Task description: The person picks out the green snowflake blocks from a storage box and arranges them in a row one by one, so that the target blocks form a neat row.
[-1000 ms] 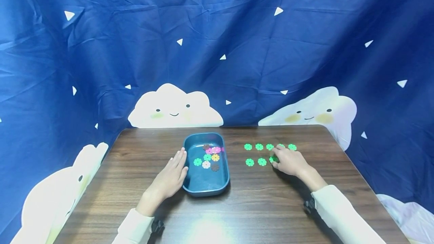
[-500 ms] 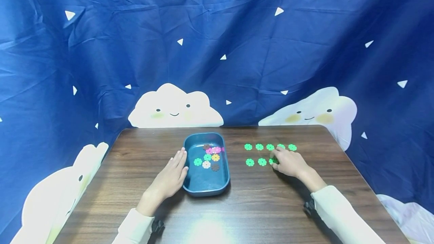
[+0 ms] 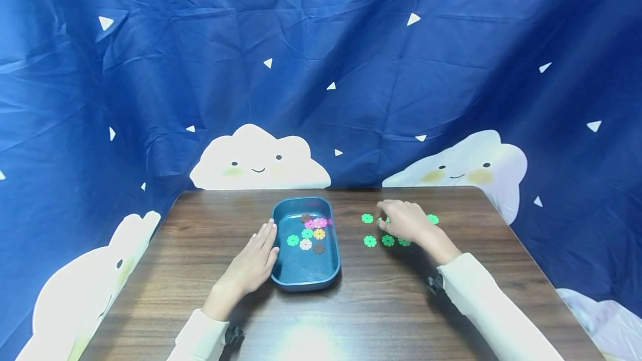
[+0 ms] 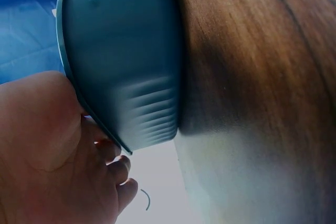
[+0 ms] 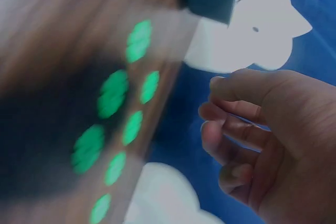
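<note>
Flat fingers of my left hand rest along the left side of a dark teal plastic tray. The left wrist view has that hand at the rim of the tray. Inside are flower-shaped plastic discs, among them an orange disc and a white disc. My right hand hovers over two rows of green discs, hiding part of the back row. From the right wrist, the hand has loosely bent fingers and nothing between them. A front-row green disc lies beside others.
A brown wooden table carries everything. Its back edge meets a blue curtain printed with white clouds and triangles. A glare patch shows at the table's front.
My right hand has let go of the third green disc in the front row, then lifted and moved left over the back row. My left hand and the tray have stayed put.
</note>
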A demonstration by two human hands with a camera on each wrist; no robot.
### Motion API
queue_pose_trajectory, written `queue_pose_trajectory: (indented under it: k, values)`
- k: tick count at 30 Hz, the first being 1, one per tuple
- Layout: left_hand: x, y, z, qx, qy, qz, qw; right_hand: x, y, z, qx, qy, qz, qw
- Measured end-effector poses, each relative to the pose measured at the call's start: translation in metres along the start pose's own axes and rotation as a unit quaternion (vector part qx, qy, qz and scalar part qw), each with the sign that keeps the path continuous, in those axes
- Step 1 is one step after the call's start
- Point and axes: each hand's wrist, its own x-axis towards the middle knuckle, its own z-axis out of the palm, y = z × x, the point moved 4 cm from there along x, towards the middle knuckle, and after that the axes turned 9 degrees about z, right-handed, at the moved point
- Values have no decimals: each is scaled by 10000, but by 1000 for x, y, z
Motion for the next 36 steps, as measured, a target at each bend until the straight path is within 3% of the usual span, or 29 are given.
queue_pose_trajectory:
  k: [8,18,27,32,36]
  values:
    - [1,4,-4,34,-45,19,10000,29,-61,-13,-26,161,-648,9978]
    - [3,1,-1,111,-77,49,9999,61,-139,-18,82,-265,-1325,9908]
    - [2,4,-6,225,-197,92,9995,81,-188,2,17,-617,-1870,9804]
    - [2,3,-4,272,-226,91,9993,87,-201,20,45,-1058,-1869,9767]
    - [1,5,-5,245,-197,64,9995,89,-208,35,-42,-1460,-1629,9758]
